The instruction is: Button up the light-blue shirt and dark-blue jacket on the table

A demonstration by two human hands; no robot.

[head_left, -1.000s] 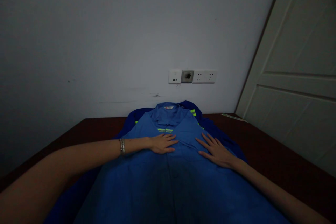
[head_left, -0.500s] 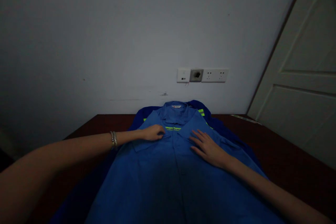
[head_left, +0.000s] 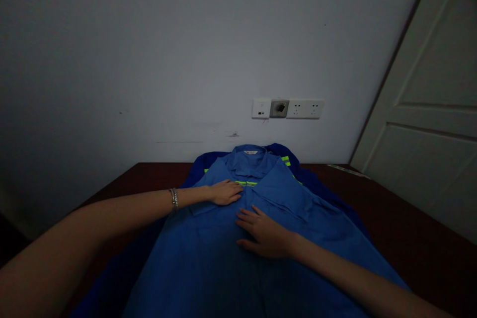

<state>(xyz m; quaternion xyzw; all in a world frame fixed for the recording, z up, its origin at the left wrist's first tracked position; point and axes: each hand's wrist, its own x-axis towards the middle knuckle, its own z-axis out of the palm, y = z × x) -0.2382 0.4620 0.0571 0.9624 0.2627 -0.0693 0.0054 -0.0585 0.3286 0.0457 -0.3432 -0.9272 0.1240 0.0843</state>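
Note:
A light blue work jacket (head_left: 208, 258) lies front up, its collar toward the wall and a white label inside the neck. Green-yellow reflective strips show at its neck opening. My left hand (head_left: 226, 192), with a bracelet at the wrist, rests palm down on the chest left of the front placket, fingers stretched out. Lower and to the right, my right hand (head_left: 263, 233) lies across the placket with its fingers spread. Neither hand grips the cloth. Under the jacket, a darker blue garment (head_left: 324, 184) with reflective strips sticks out at both sides.
The dark red-brown table (head_left: 160, 174) stands against a pale wall (head_left: 167, 59). Power sockets (head_left: 305, 109) sit on the wall above the collar. A flat strip (head_left: 348, 171) lies at the table's back right, near a panelled door (head_left: 428, 159).
My left hand has moved slightly right, and its curled fingers have straightened onto the jacket. My right hand has slid left and down, from the right chest to the placket.

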